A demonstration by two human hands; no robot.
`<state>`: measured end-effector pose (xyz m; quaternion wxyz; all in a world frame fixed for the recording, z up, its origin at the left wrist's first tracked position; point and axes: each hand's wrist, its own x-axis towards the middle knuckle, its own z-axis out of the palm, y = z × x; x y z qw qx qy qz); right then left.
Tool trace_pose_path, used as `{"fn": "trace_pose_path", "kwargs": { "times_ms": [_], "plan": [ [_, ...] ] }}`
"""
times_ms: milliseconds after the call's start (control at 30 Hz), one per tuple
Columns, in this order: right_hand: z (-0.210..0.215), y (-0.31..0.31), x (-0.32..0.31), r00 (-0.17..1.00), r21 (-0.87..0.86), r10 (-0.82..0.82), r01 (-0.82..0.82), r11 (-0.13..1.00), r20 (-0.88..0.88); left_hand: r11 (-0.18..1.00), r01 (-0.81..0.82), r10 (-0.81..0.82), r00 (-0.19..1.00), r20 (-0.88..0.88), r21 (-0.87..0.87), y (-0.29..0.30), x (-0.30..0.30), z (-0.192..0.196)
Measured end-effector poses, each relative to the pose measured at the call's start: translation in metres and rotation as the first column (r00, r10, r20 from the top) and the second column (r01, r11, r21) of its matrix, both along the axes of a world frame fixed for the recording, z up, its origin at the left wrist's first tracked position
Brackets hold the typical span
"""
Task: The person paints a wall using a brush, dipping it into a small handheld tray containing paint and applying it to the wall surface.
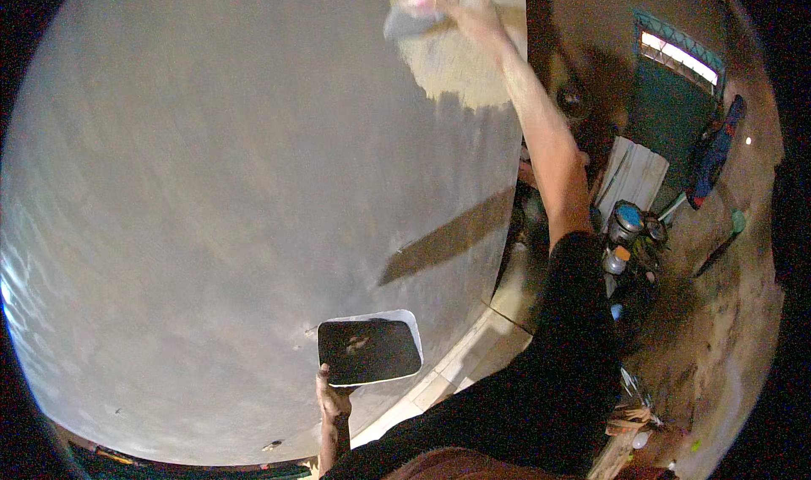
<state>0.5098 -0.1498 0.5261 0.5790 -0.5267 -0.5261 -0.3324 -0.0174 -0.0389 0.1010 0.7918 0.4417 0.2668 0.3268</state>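
Note:
My left hand point(334, 400) is closed on the rim of a white rectangular tub point(407, 319), its thumb at the corner. Dark grey paste point(372, 355) fills the inside, with a lighter lump in the middle. High up, my right hand point(470, 11) grips a blurred tool with a wide grey blade point(410, 22) and a pinkish handle; its exact kind is smeared by motion. The blade lies against the wall over a pale yellowish patch point(460, 66). Around and below that patch, the wall point(236, 184) carries a streaky grey coat.
The wall ends in an edge at the right. Beyond it are a dark green door point(676, 100), a pale ribbed panel point(632, 176), a bucket with blue inside point(626, 218) and a bottle with an orange cap point(617, 260). A pale tiled ledge point(473, 353) runs along the wall's foot.

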Motion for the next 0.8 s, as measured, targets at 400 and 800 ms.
{"fn": "trace_pose_path", "kwargs": {
  "times_ms": [400,800],
  "plan": [
    [0.029,0.031,0.012,0.982,0.259,0.078,-0.031,0.965,-0.174,0.998,-0.058,0.058,0.998,-0.006,-0.03,-0.006,0.001,-0.001],
    [-0.171,-0.017,-0.017,0.78,-0.094,0.223,-0.338,0.936,-0.585,1.0,0.015,-0.015,1.0,-0.012,0.019,-0.006,-0.001,0.005]
  ]
}}
